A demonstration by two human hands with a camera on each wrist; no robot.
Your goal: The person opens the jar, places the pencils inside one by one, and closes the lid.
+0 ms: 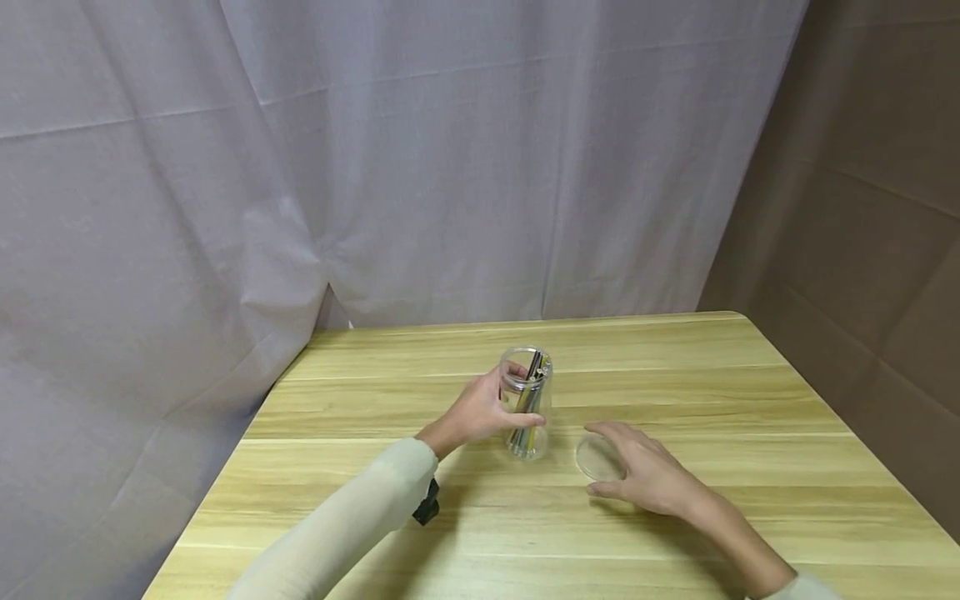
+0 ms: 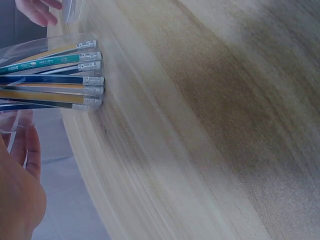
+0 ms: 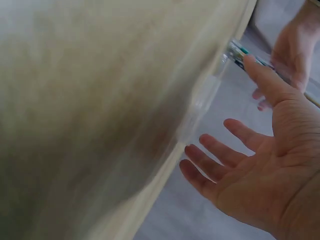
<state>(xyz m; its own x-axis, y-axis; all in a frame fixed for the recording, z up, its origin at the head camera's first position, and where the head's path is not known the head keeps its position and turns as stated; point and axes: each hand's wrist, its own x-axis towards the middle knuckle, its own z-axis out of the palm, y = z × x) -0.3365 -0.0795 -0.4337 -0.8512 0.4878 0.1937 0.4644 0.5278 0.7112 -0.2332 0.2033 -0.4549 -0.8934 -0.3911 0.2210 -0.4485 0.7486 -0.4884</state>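
My left hand grips a clear plastic jar, its thumb across the near side and fingers round the far side. Inside the open-topped jar lean several pencils. In the left wrist view the pencils show yellow, green and dark bodies, with their eraser ends at the jar's base. To the right of the jar, a round clear lid lies on the table. My right hand is beside it, thumb and fingers spread about it. The right wrist view shows these right-hand fingers parted, close to the lid.
The wood-grain table extends under both hands, its back edge at a grey curtain. A brown cloth hangs along the right side. A small black device sits under the left sleeve.
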